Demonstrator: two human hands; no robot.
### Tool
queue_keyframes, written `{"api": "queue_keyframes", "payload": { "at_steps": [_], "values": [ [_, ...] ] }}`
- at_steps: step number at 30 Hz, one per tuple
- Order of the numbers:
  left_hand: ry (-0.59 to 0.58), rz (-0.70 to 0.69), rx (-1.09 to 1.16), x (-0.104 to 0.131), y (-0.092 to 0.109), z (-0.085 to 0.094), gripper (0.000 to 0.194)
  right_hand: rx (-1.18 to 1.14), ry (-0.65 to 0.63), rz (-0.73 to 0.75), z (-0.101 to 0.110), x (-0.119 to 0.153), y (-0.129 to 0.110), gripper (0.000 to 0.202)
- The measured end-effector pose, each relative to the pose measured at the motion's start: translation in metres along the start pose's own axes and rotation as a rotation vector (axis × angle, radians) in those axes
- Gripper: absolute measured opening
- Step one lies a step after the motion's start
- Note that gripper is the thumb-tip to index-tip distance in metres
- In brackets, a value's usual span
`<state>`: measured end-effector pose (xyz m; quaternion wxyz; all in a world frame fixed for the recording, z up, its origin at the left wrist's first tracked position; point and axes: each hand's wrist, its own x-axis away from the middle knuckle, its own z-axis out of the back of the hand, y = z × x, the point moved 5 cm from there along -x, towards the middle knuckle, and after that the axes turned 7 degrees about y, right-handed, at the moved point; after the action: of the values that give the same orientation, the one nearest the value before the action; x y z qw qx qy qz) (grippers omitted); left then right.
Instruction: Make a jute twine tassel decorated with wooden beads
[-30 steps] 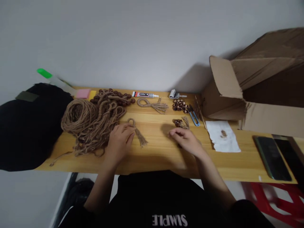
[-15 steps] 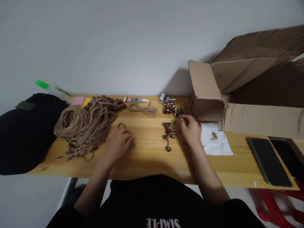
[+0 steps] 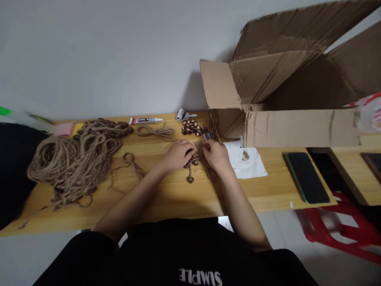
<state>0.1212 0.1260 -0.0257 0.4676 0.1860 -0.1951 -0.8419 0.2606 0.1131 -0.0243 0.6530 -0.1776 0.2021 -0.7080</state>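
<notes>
Head view. One wooden counter (image 3: 262, 194), set against a pale wall, with contents as follows.

Left hand (image 3: 178, 154): fingers curled down at the left side of the cord bundle; whether they are clamped on a strand cannot be told.

Right hand (image 3: 216, 155): thumb and fingertips drawn near each other at the bundle's right side, touching the strands; a closed pinch cannot be confirmed.

Cord bundle (image 3: 197, 151): brown twine with dark beads, lying mid-counter between the hands and partly hidden by them; one bead (image 3: 190, 180) lies at its near end.

Just beyond the bundle: a cluster of brown bead pieces (image 3: 190, 127), with blue-handled snips (image 3: 206, 133) beside it on the right. Far edge: one glue tube (image 3: 145, 120) marked B-7000; one crumpled tube (image 3: 180, 114), to its right.

Left of the hands: one small looped cord (image 3: 129, 158); farther off, one larger looped cord (image 3: 157, 132). Left end: a twine coil (image 3: 56, 159) touching a heap of knotted cords (image 3: 80, 171).

Right of the hands: one white sheet (image 3: 253, 169) bearing brown scraps (image 3: 245, 155); one dark phone (image 3: 308, 176); an open cardboard box (image 3: 300, 128), at the far side.
</notes>
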Motion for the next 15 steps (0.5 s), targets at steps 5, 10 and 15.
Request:
{"api": "queue_keyframes", "payload": {
  "at_steps": [5,10,15],
  "values": [
    [-0.113,0.032,-0.016,0.029,0.000,0.008,0.021,-0.088,-0.083,0.042,-0.005,0.001,-0.002,0.018],
    [-0.078,0.088,0.104,0.055,-0.003,0.013,0.022,-0.137,-0.143,0.146,-0.009,0.004,-0.011,0.016],
    [-0.010,0.145,0.178,0.066,-0.011,0.014,0.027,-0.195,-0.159,0.243,-0.010,0.008,-0.018,0.014]
  ]
}}
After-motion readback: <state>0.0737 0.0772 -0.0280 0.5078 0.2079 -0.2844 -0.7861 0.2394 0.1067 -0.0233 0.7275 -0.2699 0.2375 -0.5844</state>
